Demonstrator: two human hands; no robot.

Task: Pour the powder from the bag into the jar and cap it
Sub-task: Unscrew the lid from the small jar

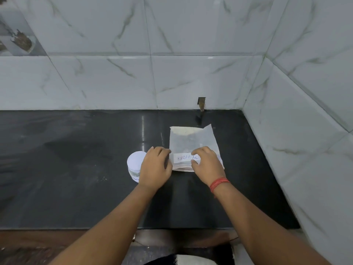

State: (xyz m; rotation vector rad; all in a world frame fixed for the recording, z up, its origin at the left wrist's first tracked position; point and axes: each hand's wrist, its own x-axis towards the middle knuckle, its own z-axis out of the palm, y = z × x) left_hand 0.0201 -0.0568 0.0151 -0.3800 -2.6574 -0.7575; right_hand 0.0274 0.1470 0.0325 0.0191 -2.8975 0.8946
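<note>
Head: left hand [155,167] & right hand [207,165] grip bag [193,140].

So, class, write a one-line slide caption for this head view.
Both hands, left and right, grasp the powder bag beside a capped jar on a dark counter.

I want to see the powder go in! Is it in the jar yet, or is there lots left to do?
Not yet. Nothing looks done: the jar still wears its white lid, and the bag lies flat on the black counter. Right now the left hand and the right hand are taking hold of the bag's near edge. Opening, pouring and capping are all left.
</note>
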